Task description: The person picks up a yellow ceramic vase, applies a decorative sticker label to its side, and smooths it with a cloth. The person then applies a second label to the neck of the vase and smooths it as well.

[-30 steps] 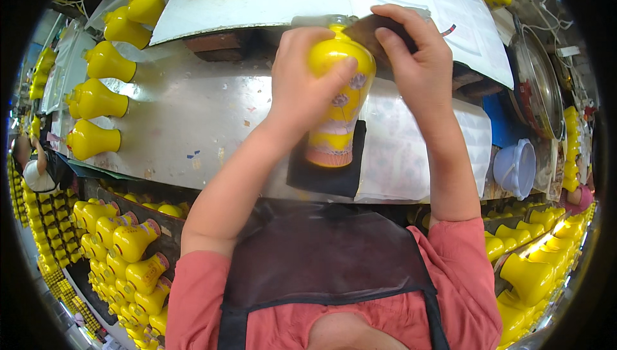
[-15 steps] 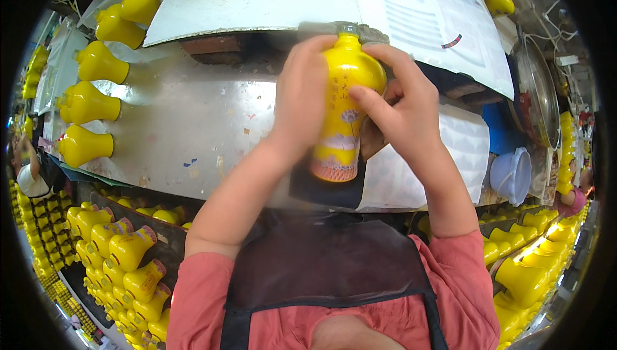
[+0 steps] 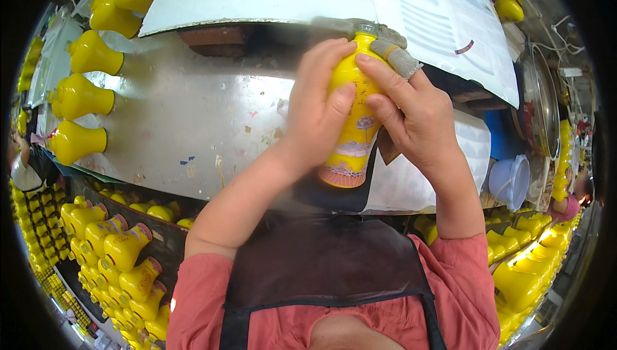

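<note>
A yellow bottle (image 3: 352, 136) with purple flowers, dark lettering and a pink-patterned base lies in front of me, its pale neck pointing away. My left hand (image 3: 316, 109) is closed round its left side, thumb on the front. On its right side, my right hand (image 3: 421, 112) presses with bent fingers and thumb against the upper body. A grey knitted finger cover (image 3: 403, 62) sits on one right finger, beside the bottle's shoulder. Under the neck end is a greyish lumpy support (image 3: 334, 24). Dark cloth (image 3: 350, 199) shows below the base.
The metal tabletop (image 3: 193, 112) carries small coloured scraps and, along its left, several plain yellow bottles (image 3: 80, 96). White boards and a printed sheet (image 3: 443, 22) with a small dark-red strip (image 3: 464, 47) lie beyond. A pale bucket (image 3: 509, 181) stands right. Many decorated bottles (image 3: 125, 247) fill the lower left.
The bottle has shifted slightly right. My left thumb has come onto its front. My right fingers have moved across the shoulder, bringing the grey-covered finger into sight. The view has shifted a little.
</note>
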Demonstrator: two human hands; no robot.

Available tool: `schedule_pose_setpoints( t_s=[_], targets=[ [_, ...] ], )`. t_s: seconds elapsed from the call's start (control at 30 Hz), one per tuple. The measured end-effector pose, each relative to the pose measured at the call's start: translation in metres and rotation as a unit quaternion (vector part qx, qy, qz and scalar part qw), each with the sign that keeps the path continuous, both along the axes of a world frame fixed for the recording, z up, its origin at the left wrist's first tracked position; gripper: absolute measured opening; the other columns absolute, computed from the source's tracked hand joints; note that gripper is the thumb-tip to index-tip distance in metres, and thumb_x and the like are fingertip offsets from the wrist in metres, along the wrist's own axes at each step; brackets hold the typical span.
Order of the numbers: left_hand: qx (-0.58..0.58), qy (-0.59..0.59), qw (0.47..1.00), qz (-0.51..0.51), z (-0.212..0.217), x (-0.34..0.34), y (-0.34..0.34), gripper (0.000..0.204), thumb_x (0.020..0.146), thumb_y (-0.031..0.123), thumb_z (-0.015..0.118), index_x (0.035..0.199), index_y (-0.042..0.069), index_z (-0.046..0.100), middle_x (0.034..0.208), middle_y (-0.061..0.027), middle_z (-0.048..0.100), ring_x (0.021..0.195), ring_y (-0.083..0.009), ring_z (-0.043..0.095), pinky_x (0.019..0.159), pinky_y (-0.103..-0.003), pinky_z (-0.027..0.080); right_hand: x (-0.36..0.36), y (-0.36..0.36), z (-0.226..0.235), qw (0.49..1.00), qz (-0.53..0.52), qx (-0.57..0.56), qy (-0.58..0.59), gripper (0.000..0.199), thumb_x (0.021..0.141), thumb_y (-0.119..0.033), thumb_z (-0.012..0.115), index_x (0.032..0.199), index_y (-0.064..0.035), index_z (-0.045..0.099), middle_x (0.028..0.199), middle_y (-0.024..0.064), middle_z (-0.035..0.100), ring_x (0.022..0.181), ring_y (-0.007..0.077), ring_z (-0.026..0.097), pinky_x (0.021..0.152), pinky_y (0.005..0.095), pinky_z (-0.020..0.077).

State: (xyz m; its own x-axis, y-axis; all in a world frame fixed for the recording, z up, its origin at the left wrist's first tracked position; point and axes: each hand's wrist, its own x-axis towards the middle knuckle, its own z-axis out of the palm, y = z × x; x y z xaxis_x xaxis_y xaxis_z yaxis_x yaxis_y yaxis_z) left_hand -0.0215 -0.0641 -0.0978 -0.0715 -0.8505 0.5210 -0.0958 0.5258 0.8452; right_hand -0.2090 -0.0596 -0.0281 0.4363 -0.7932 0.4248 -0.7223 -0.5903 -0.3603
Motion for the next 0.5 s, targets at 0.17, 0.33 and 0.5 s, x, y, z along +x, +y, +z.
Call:
schedule_pose_setpoints(
  t_s=[0.17, 0.33, 0.5],
  targets=[
    [0.042, 0.024, 0.999, 0.002, 0.0047, -0.0019, -0.0011, 0.042, 0.103, 0.025, 0.057, 0.136, -0.001, 0.057, 0.137, -0.0223, 0.057, 0.128, -0.0382, 0.055, 0.111, -0.044, 0.042, -0.0001, 0.0000, 0.0001, 1.000, 0.003, 0.002, 0.000, 0.040, 0.095, -0.027, 0.073, 0.135, -0.0219, 0.069, 0.104, 0.0165, 0.070, 0.075, 0.0334, 0.071, 0.063, 0.0401, 0.0579],
    [-0.002, -0.034, 0.999, 0.036, 0.0061, -0.0039, -0.0050, 0.040, 0.105, 0.028, 0.055, 0.131, -0.001, 0.061, 0.133, -0.0207, 0.060, 0.121, -0.0367, 0.058, 0.106, -0.044, 0.045, -0.0018, -0.0012, -0.0013, 1.000, 0.007, -0.001, -0.003, 0.040, 0.095, -0.027, 0.072, 0.135, -0.0211, 0.069, 0.107, 0.0168, 0.071, 0.077, 0.0338, 0.072, 0.065, 0.0401, 0.0585],
    [0.025, 0.020, 0.999, 0.001, 0.0024, 0.0011, -0.0054, 0.041, 0.105, 0.029, 0.057, 0.133, 0.000, 0.059, 0.134, -0.0203, 0.059, 0.124, -0.0374, 0.056, 0.110, -0.045, 0.042, -0.0011, 0.0009, -0.0008, 1.000, 0.008, -0.004, -0.012, 0.039, 0.095, -0.025, 0.072, 0.134, -0.0181, 0.070, 0.109, 0.0177, 0.071, 0.079, 0.0335, 0.071, 0.067, 0.0394, 0.0583]
  ],
)
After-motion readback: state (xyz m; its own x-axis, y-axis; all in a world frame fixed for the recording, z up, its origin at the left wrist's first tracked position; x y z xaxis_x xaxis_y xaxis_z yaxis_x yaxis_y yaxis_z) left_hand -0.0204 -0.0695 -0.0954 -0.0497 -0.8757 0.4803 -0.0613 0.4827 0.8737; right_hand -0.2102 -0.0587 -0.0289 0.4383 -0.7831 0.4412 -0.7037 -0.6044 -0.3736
